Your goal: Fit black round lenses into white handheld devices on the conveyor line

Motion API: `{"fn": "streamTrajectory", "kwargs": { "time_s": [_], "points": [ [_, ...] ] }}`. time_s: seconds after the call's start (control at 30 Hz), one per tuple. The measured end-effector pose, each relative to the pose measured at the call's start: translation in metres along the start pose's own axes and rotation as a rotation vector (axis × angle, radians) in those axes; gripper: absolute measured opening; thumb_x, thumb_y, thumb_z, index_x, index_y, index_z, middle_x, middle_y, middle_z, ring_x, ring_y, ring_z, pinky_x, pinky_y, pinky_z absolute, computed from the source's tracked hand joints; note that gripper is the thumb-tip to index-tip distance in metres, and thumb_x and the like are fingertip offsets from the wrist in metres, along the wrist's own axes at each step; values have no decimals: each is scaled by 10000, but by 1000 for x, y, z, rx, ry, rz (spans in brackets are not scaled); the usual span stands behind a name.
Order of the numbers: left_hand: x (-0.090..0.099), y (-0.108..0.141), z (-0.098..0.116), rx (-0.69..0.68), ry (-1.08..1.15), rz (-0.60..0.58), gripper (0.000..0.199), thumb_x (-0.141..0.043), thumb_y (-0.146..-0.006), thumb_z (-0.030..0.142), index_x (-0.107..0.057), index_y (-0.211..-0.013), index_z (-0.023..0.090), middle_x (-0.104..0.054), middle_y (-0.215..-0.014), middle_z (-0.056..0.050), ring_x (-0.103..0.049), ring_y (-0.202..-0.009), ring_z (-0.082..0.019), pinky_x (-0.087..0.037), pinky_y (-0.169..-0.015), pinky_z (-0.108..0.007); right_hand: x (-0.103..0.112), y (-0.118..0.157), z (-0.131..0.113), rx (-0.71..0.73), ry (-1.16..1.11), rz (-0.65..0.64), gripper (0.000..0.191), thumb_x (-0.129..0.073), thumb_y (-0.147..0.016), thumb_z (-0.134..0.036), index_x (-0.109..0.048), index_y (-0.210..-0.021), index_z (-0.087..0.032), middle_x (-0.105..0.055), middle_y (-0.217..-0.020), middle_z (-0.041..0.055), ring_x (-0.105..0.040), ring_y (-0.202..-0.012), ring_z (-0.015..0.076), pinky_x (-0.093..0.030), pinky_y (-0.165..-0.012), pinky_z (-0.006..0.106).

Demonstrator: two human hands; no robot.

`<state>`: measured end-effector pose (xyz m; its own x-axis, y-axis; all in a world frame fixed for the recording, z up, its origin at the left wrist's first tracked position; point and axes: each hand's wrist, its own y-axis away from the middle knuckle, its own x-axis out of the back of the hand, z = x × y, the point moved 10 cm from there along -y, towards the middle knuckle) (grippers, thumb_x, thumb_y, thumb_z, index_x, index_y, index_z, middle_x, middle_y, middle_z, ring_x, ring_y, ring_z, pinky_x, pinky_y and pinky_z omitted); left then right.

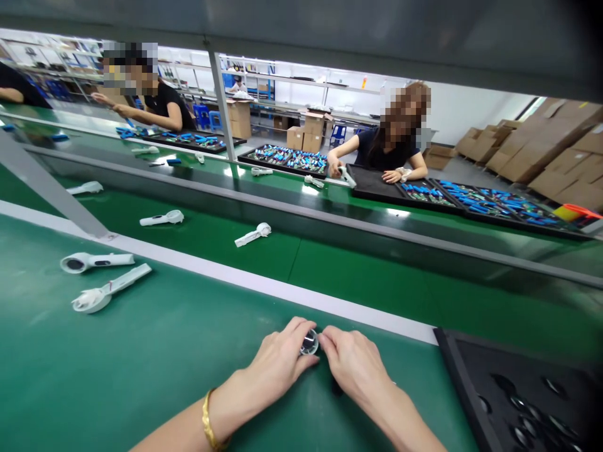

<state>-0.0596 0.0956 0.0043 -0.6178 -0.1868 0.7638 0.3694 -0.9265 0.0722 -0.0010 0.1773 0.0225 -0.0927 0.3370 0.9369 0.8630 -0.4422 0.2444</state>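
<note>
Left hand [277, 358] and right hand [353, 367] low at centre, close together above a green desk [141, 376]. Fingers [294, 329] of both hands clenched inward, pinching a small round ring [309, 343] from opposite sides; dark glassy centre inside a pale rim. Ring held between the hands, near the front of the desk. Gold bangle [208, 419] around the left wrist.

Just beside the right hand, at the lower right corner, a black foam tray [518, 389] with glossy round pieces sitting in rows. Well apart to the left, on the same desk, two white plastic handled housings [97, 262] with round heads, lying flat. Beyond a pale grey strip [264, 285], a green belt [358, 282] carrying two similar white housings [161, 217].

Farther off, past a raised rail, black trays [282, 160] packed with blue parts. Across the line, a seated co-worker [391, 147] in a dark top, one hand on a white housing [346, 177] at the edge of an empty-looking black mat. Second co-worker [146, 103] at far left, arms reaching toward the blue parts. Stacked cardboard boxes [551, 150] along the right, metal shelving [301, 85] behind.
</note>
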Motion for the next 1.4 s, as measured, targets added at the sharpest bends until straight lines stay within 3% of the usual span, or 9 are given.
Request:
{"fn": "streamTrajectory", "kwargs": {
  "time_s": [0.2, 0.33, 0.63, 0.97, 1.2, 1.4],
  "points": [
    [1, 0, 5, 7, 0, 1, 418, -597, -828, 236, -434, -1210, 286, -543, -1200, -8, -603, -973, -210, -499, -799, -330, -3, -3, -9, 21, 104, -22, 360, -281, -947, -262, -635, -899, -217, -707, -756, 93, -670, -708, 260, -373, -572, 304],
    [-1, -1, 6, -2, -13, 8, 356, -555, -855, 241, -438, -1189, 274, -547, -1170, -9, -608, -944, -203, -503, -767, -322, -3, -7, -11, 51, 36, -55, 387, -269, -937, -262, -647, -891, -194, -696, -762, 129, -653, -716, 270, -365, -594, 315],
    [-5, -1, 5, -38, -45, 20, 351, -578, -848, 250, -433, -1166, 279, -550, -1132, 0, -615, -891, -199, -511, -730, -327, -19, -30, -1, 173, -279, -261, 238, -424, -805, -218, -524, -591, -190, -537, -550, -26, -484, -551, 111, -296, -531, 226],
    [-8, -5, 9, 1, -239, 35, 225, -409, -949, 379, -475, -1112, 238, -578, -1090, -22, -640, -820, -181, -514, -650, -280, -24, -31, -2, 202, -482, -314, 243, -434, -786, -202, -413, -544, -185, -387, -496, -56, -350, -503, 90, -232, -479, 227],
    [-9, -7, 12, 4, -287, 6, 272, -482, -916, 396, -457, -1135, 237, -570, -1086, -15, -639, -798, -184, -527, -632, -289, -31, -34, -1, 249, -550, -372, 217, -431, -780, -218, -426, -566, -187, -375, -500, -60, -316, -494, 87, -231, -453, 216],
    [-10, -8, 13, 22, -342, 0, 237, -422, -942, 389, -462, -1104, 220, -567, -1072, -22, -639, -782, -185, -529, -613, -287, -41, -34, 0, 280, -576, -433, 232, -416, -798, -262, -390, -578, -195, -337, -502, -67, -285, -478, 82, -221, -434, 213]
  ]
}}
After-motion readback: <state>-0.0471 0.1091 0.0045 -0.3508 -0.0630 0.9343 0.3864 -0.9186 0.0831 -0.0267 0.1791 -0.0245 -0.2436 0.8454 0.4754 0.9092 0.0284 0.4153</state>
